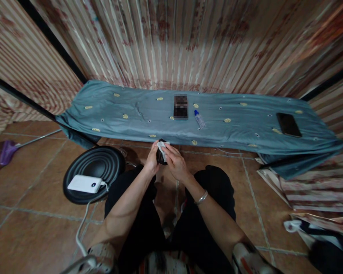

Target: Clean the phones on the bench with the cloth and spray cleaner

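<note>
Low over my lap, just off the front edge of the cloth-covered surface (137, 127), my left hand (151, 161) is closed around a small dark object (160, 158). Its exact kind is hard to make out. My right hand (175, 163) pinches a crumpled white tissue (161, 145) and presses it onto the top of the dark object. Beyond my hands, a small clear bottle with a blue cap (200, 120) lies on the cloth. Left of the bottle is a dark rectangular item (181, 107), blurred by pixelation.
A dark phone (288, 125) lies toward the cloth's right end. To my left, a white power bank (84, 184) with a cable rests on a round black stool (116, 161). A purple broom (8, 152) is on the tiled floor. Striped curtains (160, 45) and dark poles surround the surface.
</note>
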The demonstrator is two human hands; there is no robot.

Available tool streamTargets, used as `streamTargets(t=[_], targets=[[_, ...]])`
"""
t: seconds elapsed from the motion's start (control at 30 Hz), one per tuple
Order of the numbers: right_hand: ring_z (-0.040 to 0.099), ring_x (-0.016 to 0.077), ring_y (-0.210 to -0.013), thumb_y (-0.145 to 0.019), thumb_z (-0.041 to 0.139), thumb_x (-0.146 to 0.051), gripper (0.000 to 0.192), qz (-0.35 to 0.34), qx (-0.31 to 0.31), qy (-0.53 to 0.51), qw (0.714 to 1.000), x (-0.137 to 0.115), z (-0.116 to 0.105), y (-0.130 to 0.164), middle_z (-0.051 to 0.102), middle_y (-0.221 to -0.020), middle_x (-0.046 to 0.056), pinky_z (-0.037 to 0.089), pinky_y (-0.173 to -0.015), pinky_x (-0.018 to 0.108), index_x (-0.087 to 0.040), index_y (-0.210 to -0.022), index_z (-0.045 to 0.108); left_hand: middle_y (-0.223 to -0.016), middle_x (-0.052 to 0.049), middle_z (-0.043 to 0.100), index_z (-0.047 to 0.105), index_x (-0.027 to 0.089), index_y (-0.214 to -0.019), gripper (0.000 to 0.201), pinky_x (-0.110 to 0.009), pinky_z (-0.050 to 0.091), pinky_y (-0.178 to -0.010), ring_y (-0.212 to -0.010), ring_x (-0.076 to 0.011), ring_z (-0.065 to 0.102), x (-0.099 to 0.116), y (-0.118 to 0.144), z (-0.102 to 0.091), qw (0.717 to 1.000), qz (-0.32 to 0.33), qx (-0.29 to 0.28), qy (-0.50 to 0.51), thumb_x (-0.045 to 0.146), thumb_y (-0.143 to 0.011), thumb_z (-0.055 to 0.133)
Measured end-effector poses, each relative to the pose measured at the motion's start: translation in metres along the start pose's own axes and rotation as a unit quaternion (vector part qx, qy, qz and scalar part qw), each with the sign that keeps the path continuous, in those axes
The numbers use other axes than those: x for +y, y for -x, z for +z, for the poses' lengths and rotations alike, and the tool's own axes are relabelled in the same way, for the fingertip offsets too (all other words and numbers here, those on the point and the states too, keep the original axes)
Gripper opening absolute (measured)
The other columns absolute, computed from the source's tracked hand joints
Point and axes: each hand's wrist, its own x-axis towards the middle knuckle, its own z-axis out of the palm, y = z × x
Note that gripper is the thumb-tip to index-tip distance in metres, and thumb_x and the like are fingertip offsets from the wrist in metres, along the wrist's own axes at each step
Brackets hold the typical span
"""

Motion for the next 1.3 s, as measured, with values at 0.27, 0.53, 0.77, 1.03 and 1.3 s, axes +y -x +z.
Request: streamTargets(t=[0.27, 0.53, 0.77, 1.03, 1.3], targets=[[0.048, 0.0233, -0.135, -0.099, 0.034, -0.027, 0.045, 0.033, 0.034, 0.045, 0.998, 0.013, -0.004, -0.001, 0.056, -0.143, 0.009, 0.039, -0.115, 0.047, -0.021, -0.139, 0.055, -0.097, -0.001, 0.070, 0.061, 0.019, -0.108, 0.023, -0.022, 0.048, -0.079, -0.082, -0.0116, 0.063, -0.015, -0.001, -0.005, 0.995, 0.022, -0.080, -0.046, 0.028, -0.086, 0.061], [0.047, 0.0211, -0.136, -0.100, 0.033, -0.025, 0.045, -0.062, -0.008, 0.013, 0.998, -0.015, 0.001, 0.008, 0.055, -0.143, 0.010, 0.042, -0.114, 0.042, -0.019, -0.140, 0.053, -0.071, 0.004, 0.063, 0.059, 0.019, -0.103, 0.017, -0.021, 0.045, -0.065, -0.061, -0.0094, 0.058, -0.005, -0.006, -0.005, 0.999, 0.028, 0.013, -0.009, 0.024, -0.086, 0.056], [0.048, 0.0215, -0.134, -0.100, 0.040, -0.027, 0.044, -0.074, -0.019, 0.039, 0.996, -0.018, 0.005, 0.013, 0.056, -0.142, 0.008, 0.043, -0.113, 0.043, -0.023, -0.143, 0.050, -0.071, 0.005, 0.059, 0.059, 0.019, -0.092, 0.010, -0.020, 0.043, -0.066, -0.060, -0.0080, 0.054, -0.006, -0.014, -0.005, 0.996, 0.063, 0.059, 0.030, 0.025, -0.085, 0.057], [0.052, 0.0223, -0.131, -0.100, 0.037, -0.022, 0.043, -0.093, 0.016, 0.089, 0.992, -0.018, 0.012, 0.015, 0.061, -0.136, 0.011, 0.046, -0.111, 0.043, -0.018, -0.139, 0.053, -0.072, 0.005, 0.060, 0.057, 0.019, -0.094, 0.009, -0.020, 0.044, -0.068, -0.061, -0.0079, 0.055, -0.004, -0.007, -0.002, 0.996, 0.055, 0.048, 0.042, 0.024, -0.087, 0.057], [0.054, 0.0238, -0.129, -0.100, 0.037, -0.021, 0.042, -0.065, 0.007, 0.099, 0.993, -0.019, 0.008, 0.014, 0.062, -0.134, 0.013, 0.048, -0.109, 0.043, -0.018, -0.137, 0.056, -0.079, 0.004, 0.061, 0.059, 0.018, -0.104, 0.017, -0.019, 0.044, -0.072, -0.069, -0.0082, 0.056, -0.007, -0.006, -0.003, 0.997, 0.073, 0.028, -0.010, 0.026, -0.090, 0.054]])
